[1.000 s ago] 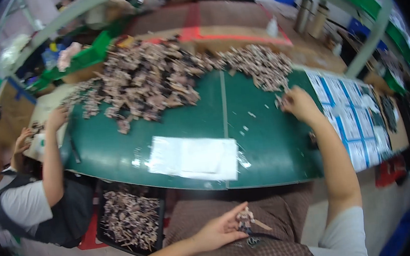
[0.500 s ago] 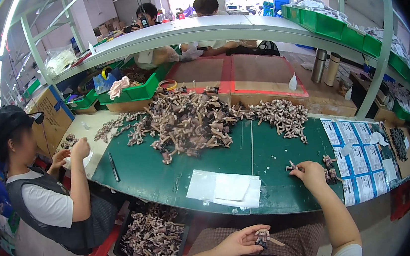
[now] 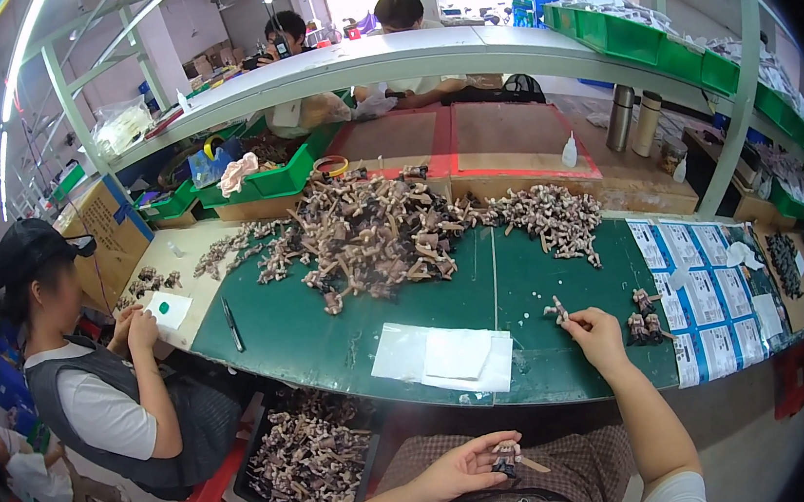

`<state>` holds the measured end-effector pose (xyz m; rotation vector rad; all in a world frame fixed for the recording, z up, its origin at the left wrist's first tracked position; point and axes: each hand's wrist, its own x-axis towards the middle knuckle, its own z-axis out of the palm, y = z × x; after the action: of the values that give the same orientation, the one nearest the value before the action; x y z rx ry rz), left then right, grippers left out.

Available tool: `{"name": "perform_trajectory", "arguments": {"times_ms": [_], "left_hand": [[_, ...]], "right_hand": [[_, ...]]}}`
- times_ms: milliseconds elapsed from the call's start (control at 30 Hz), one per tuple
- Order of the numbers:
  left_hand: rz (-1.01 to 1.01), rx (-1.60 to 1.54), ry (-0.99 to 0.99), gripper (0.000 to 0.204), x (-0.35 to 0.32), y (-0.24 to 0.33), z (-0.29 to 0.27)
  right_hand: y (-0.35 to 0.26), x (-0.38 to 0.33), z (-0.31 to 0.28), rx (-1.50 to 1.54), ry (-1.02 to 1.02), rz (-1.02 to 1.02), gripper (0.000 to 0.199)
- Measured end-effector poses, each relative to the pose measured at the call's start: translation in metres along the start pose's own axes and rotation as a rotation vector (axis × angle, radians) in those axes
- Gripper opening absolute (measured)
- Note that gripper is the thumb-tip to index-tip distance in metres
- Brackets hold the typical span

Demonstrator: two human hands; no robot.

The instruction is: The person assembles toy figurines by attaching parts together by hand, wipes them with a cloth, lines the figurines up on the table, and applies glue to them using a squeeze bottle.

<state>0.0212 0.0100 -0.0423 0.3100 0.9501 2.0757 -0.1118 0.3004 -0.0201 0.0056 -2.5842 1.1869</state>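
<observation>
Over my lap, my left hand [image 3: 459,467] is closed on a small figurine [image 3: 506,460] with a dark lower part and a flat tan piece sticking out to the right. Out over the right part of the green table [image 3: 333,344], my right hand [image 3: 595,336] pinches a small pale figure piece [image 3: 555,310] between its fingertips. Several assembled figurines [image 3: 645,326] stand just right of that hand. Farther back, a large heap of figure pieces [image 3: 375,229] covers the table's middle, with a smaller pile of pale pieces [image 3: 548,221] to its right.
White paper sheets [image 3: 457,353] lie at the table's front edge, a pen [image 3: 233,326] to their left. Printed label sheets [image 3: 703,303] cover the right end. A black crate [image 3: 369,450] of pieces stands below. A co-worker [image 3: 92,381] sits at left. A shelf [image 3: 382,57] crosses behind.
My right hand has moved slightly left and away from me with the figure piece. My left hand still holds its figurine. The co-worker's hands have lowered, and a white card with a green spot shows.
</observation>
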Motion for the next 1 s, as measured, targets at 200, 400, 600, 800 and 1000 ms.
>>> {"name": "perform_trajectory", "arguments": {"times_ms": [200,400,600,800,1000], "left_hand": [[-0.072,0.026,0.032,0.059,-0.002,-0.007,0.004],[-0.022,-0.094,-0.023,0.058,0.006,-0.009,0.009],[-0.022,-0.070,-0.048,0.066,0.011,0.002,0.012],[-0.047,-0.057,-0.017,0.073,0.014,0.003,0.006],[-0.073,0.007,-0.015,0.074,0.004,0.007,0.008]], "right_hand": [[0.012,-0.008,0.002,0.158,0.025,0.105,0.016],[0.021,-0.010,0.003,0.111,0.016,0.056,0.014],[-0.004,-0.007,-0.004,0.248,0.013,0.019,0.011],[-0.059,-0.030,0.020,0.084,-0.141,-0.261,0.011],[-0.080,-0.034,0.045,-0.072,-0.182,-0.405,0.010]]}}
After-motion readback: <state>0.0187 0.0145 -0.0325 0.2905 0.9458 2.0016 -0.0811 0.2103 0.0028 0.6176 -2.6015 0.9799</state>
